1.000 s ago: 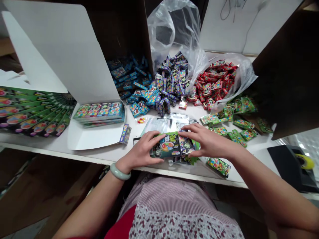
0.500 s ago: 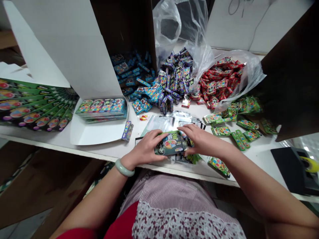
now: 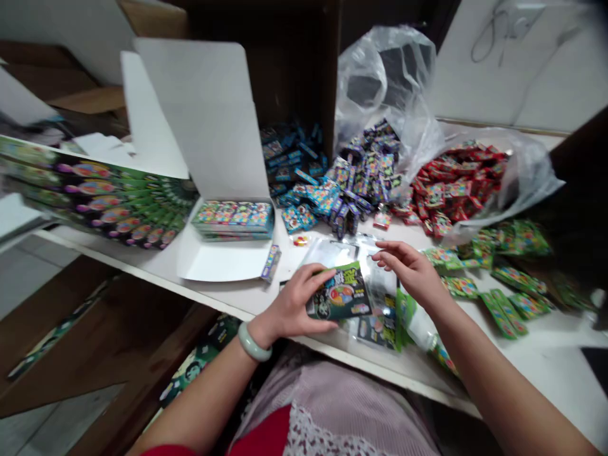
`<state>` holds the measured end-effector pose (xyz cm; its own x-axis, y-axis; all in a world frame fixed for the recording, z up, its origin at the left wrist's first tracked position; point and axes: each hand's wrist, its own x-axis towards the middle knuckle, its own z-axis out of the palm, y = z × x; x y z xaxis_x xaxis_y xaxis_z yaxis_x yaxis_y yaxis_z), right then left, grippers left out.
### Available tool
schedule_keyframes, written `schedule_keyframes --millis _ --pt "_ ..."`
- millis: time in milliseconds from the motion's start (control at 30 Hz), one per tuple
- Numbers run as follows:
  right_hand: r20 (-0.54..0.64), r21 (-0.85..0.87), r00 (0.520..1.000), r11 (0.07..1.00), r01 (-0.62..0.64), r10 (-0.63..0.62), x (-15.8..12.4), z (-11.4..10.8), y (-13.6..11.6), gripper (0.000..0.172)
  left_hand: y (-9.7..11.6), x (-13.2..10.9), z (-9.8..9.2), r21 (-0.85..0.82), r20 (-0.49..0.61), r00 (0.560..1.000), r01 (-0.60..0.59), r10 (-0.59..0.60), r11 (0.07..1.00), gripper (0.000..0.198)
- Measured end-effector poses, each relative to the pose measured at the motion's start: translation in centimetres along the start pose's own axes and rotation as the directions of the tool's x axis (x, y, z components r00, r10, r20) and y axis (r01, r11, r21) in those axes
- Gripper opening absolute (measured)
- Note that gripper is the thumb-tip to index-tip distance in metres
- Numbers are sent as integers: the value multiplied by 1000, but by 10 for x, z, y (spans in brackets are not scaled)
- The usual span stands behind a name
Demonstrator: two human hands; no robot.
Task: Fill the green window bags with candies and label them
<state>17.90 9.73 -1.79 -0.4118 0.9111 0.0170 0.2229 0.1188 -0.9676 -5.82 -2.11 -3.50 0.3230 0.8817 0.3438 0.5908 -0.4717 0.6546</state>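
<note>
My left hand [image 3: 298, 303] grips a green and black printed card packet [image 3: 338, 292] by its lower left side. My right hand [image 3: 409, 269] hovers just right of that packet, fingers apart and holding nothing, above a spread of clear plastic sleeves [image 3: 375, 278]. Several green foil packets [image 3: 508, 297] lie scattered to its right. Farther back sit a heap of blue boxes [image 3: 323, 197], a heap of purple boxes [image 3: 368, 177] and a heap of red packets [image 3: 451, 193].
An open white carton [image 3: 228, 266] holds stacked printed boxes [image 3: 232, 220]. A green display strip [image 3: 99, 193] lies at the left. A clear plastic bag [image 3: 384, 76] rises behind the heaps. The white bench edge [image 3: 266, 310] runs close to my body.
My right hand has let go of the packet and lifted away to the right. My left hand now holds the packet alone. The whole view has shifted and tilted.
</note>
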Motion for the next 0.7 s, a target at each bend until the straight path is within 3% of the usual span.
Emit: schedule_keyframes --millis 67,167,333,433,567,700 --pt "81 -204 991 971 122 -108 33 24 1 28 3 -9 -6 -92 -56 998 -13 8 996 91" --pt "298 -519 927 777 357 -227 83 78 -5 25 6 -22 -12 -146 -121 993 -17 -1 989 95" --pt "394 -685 883 560 467 -255 136 156 -15 25 2 -32 -22 -137 -172 983 32 -56 990 95" --pt "400 -759 887 459 462 -232 146 177 -14 39 -4 -33 -24 -159 -193 980 13 -44 987 95" --pt "389 -816 903 387 429 -181 149 190 -11 49 -9 -31 -21 -180 -209 977 3 -41 984 95" --pt "382 -812 906 401 423 -184 149 191 -16 36 -8 -30 -19 -189 -213 976 5 -46 982 96"
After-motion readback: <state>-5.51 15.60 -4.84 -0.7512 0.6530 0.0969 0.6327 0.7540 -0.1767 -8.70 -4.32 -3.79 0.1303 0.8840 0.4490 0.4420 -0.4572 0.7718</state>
